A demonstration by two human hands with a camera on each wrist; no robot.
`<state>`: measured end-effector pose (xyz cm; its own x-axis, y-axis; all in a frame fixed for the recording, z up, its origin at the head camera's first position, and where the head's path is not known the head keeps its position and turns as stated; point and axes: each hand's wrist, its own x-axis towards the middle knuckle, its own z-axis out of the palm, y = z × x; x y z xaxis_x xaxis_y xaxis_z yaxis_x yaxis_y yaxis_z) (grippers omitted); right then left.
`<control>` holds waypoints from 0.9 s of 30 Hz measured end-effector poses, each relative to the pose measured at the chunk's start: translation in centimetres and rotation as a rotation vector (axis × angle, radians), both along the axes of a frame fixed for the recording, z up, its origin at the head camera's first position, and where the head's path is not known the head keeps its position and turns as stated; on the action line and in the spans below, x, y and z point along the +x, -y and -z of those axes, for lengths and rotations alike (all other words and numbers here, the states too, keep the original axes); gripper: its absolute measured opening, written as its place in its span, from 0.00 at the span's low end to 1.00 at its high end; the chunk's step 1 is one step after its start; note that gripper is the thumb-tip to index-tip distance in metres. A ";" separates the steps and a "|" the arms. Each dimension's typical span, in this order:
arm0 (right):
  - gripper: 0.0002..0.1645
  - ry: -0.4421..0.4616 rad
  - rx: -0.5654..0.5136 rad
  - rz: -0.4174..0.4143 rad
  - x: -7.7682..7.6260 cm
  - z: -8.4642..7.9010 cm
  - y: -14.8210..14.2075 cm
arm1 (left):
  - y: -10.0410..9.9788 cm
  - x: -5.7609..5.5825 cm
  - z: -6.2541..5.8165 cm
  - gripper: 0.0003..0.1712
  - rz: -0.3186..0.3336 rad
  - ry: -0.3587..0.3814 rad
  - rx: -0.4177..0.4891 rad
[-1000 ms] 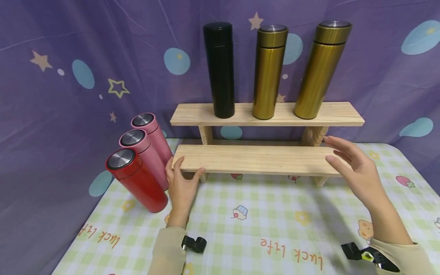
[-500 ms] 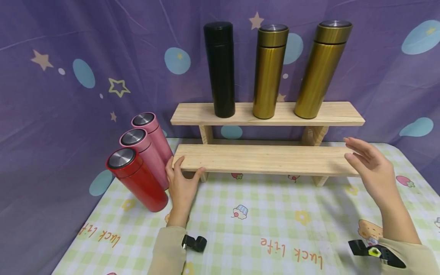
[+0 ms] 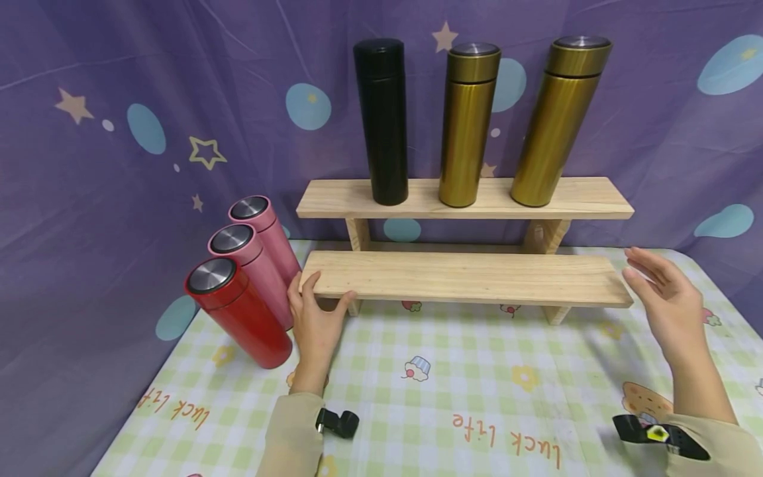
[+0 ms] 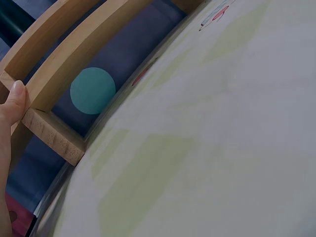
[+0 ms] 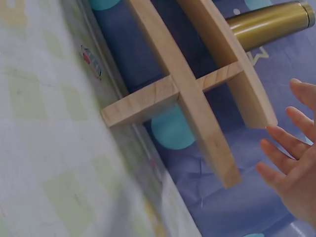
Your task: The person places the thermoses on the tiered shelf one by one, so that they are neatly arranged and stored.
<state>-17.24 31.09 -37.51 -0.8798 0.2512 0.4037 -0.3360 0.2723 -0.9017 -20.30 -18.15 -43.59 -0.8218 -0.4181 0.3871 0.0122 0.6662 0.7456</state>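
Note:
A two-tier wooden shelf (image 3: 465, 277) stands at the back of the table in the head view. At its lower left corner, my left hand (image 3: 314, 324) holds the board, the thumb (image 4: 18, 94) on the front edge and the fingers at the end. My right hand (image 3: 673, 305) hovers just beyond the lower board's right end, apart from it, fingers loosely extended and holding nothing. On the top tier stand a black thermos bottle (image 3: 381, 126) and two gold thermos bottles (image 3: 469, 132), the right one (image 5: 271, 23) also in the right wrist view.
Left of the shelf, close by my left hand, stand a red thermos bottle (image 3: 244, 315) and two pink thermos bottles (image 3: 262, 271). A green-white checked cloth (image 3: 465, 358) covers the table. Behind hangs a purple curtain (image 3: 250, 79) with stars.
My right hand has moved right, from over the lower board's right end to beyond it. My left hand, the shelf and the bottles stay where they were.

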 end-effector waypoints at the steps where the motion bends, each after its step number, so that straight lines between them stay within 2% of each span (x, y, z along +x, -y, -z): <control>1: 0.25 0.014 0.007 0.013 0.0 0.1 -0.1 | 0.0 0.0 0.0 0.47 0.000 0.002 0.001; 14: 0.24 0.181 0.044 0.089 -0.5 2.1 -1.5 | 0.0 0.0 0.0 0.47 0.003 -0.004 0.002; 20: 0.26 0.283 0.059 0.070 -0.5 2.8 -1.9 | 0.0 0.0 0.0 0.47 0.005 0.001 0.005; 27: 0.28 0.341 0.060 0.064 -0.7 3.4 -1.9 | 0.0 0.0 0.0 0.47 0.007 -0.009 0.006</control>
